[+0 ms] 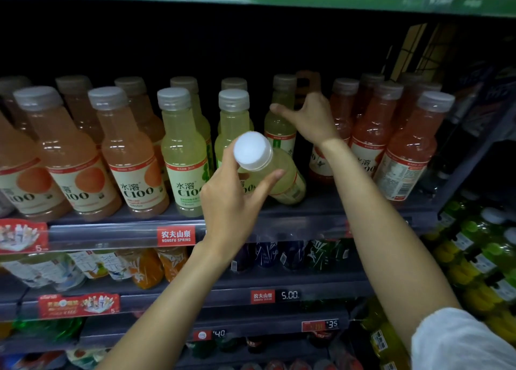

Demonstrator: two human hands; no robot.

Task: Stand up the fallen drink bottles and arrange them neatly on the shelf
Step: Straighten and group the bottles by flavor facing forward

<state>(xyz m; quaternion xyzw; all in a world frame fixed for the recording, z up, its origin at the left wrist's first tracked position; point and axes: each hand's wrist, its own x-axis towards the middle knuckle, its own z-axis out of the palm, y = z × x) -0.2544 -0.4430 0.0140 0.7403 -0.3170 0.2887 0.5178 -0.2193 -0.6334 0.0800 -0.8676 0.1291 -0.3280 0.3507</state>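
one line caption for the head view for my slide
Left hand tilts a pale yellow bottle by its neck while the right hand reaches between upright bottles on the shelf.

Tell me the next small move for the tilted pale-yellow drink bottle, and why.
Probably tip the tilted pale-yellow drink bottle upright: the left hand grips its neck below the white cap, base already on the dark shelf, while the right hand reaches into the gap behind.

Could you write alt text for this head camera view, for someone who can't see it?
A person's left hand grips a tilted pale-yellow plastic drink bottle by its white-capped neck on a shop shelf, while the right hand reaches behind among upright bottles.
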